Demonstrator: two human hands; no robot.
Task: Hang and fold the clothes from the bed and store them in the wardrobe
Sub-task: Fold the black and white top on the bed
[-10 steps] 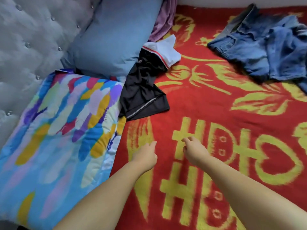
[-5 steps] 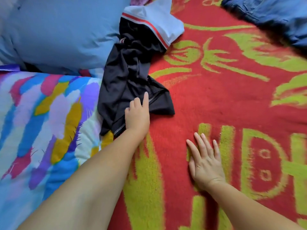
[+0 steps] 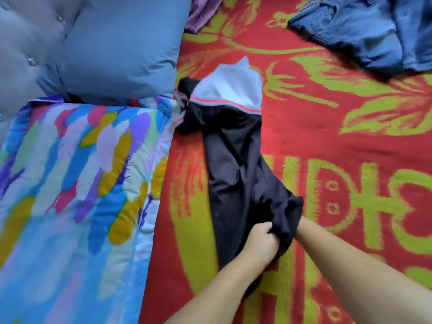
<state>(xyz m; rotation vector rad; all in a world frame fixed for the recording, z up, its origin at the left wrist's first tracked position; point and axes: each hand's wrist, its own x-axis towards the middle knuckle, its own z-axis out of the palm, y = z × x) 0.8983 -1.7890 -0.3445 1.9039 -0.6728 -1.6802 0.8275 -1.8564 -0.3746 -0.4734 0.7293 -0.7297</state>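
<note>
My left hand has a tight grip on the near end of the black shirt, so I can pull it flat on the red blanket for folding. My right hand is tucked behind the bunched cloth, so I cannot tell its grip. Past the shirt's white collar end, the blue jeans and a purple cloth are cut off at the top edge.

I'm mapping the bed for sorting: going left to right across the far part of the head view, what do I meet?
Grey tufted headboard → blue pillow → purple cloth → blue denim garment.
</note>
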